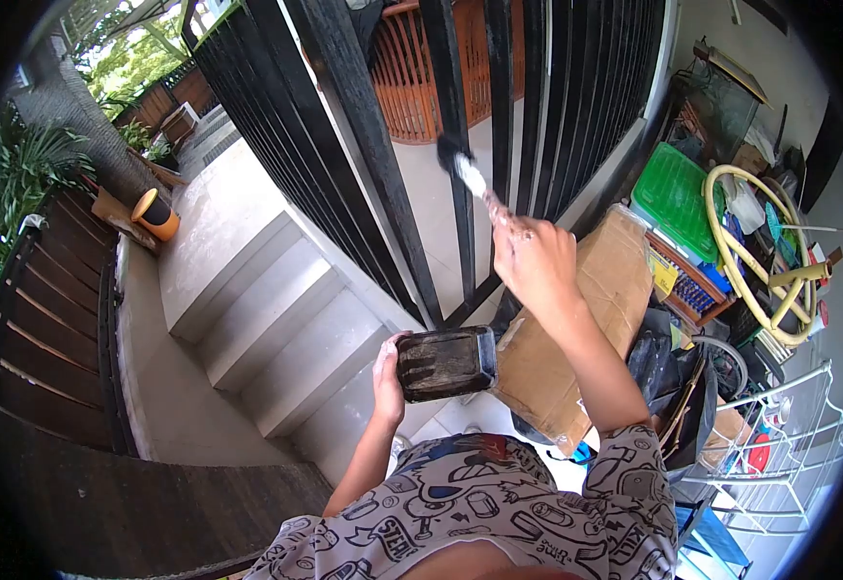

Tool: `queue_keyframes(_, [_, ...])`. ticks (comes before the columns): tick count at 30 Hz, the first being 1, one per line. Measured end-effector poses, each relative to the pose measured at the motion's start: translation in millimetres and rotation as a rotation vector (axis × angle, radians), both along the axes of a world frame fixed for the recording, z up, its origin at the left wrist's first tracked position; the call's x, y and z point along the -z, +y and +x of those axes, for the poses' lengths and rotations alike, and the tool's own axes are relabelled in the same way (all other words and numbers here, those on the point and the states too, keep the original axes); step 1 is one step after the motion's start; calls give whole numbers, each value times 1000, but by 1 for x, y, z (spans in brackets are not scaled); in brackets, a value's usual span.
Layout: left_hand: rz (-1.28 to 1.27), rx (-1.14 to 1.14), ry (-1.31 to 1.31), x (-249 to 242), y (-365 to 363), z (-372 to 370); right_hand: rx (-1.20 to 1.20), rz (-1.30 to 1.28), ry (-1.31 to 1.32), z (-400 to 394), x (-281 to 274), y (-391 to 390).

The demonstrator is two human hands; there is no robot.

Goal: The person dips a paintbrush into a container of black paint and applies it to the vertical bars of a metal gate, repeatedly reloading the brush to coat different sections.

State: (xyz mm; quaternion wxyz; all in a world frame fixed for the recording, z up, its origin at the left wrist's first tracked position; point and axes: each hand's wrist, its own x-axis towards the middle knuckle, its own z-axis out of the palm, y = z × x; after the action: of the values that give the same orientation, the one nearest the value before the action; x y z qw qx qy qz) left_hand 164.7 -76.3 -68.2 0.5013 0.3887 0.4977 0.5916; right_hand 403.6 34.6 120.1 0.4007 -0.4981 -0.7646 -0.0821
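Note:
My right hand (537,256) is closed around the handle of a paintbrush (470,177), raised in front of the black slatted gate (365,145). Black paint covers the brush's bristles, which are at or very near one of the slats; whether they touch is hard to tell. White and dark smears mark the fingers. Lower down, my left hand (389,379) grips the left edge of a shallow rectangular tray (447,364), stained black inside. Its thumb shows at the rim, and the fingers beneath are partly hidden.
Concrete steps (276,319) descend at the left beside a dark wooden railing (49,319). Flattened cardboard (576,333), a green-lidded box (678,201), a coiled yellow hose (721,242) and a white wire rack (779,464) crowd the right. Orange rattan furniture (402,82) stands behind the gate.

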Motion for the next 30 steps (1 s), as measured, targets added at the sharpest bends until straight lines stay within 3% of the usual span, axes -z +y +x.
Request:
queue_keyframes(1, [-1,-2,-1,0,1,0,16,-78,-78,0,-3,-5])
queue_keyframes(5, [11,-12,-16,6,1,1,-28,78,114,-6,-1,-4])
queue_keyframes(9, [43,-17,39,-1,-2,1,-75,-273,-127,13,22,-3])
queue_keyframes(12, [46,-38,66,4,-2,2,-149,-36,58,2,32,-8])
queue_keyframes(15, [45,-40,124,5,-8,2,-3,-195,-121,9,39,6])
queue_keyframes(18, [83,-44,107,-1,-8,2,-97,-86,32,4,24,-5])
queue_keyframes(21, [61,-54,62,-10,-15,7,0,-100,24,4,15,-4])
queue_keyframes(24, [45,-51,46,2,-14,2,-24,-179,-184,7,0,-10])
queue_keyframes(25, [43,-55,49,0,-15,3,-78,-100,-29,4,7,-3])
queue_keyframes(30, [50,-42,47,17,-16,-7,-18,-179,-189,1,24,9])
